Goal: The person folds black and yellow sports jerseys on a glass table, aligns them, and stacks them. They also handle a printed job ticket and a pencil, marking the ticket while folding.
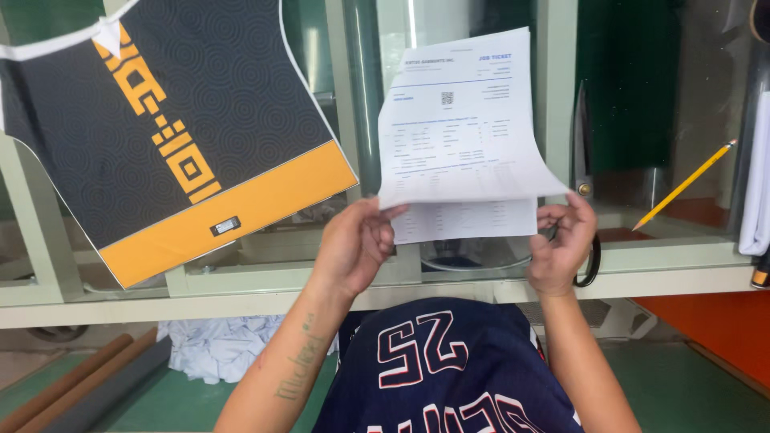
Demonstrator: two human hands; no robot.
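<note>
Both hands, left hand [357,240] and right hand [561,244], raised, pinch printed sheets [461,136].

A pale green metal frame [553,88] with glass panes [365,80] fills the far side of the room, lit by soft, even light. Below the frame runs a cream ledge [481,293], and under that lies a green floor [682,385]. Left of the frame's middle post a black and orange printed panel [184,128] hangs tilted; brown tubes [72,381] lie on the floor beneath it, beside crumpled white paper [216,345].
</note>
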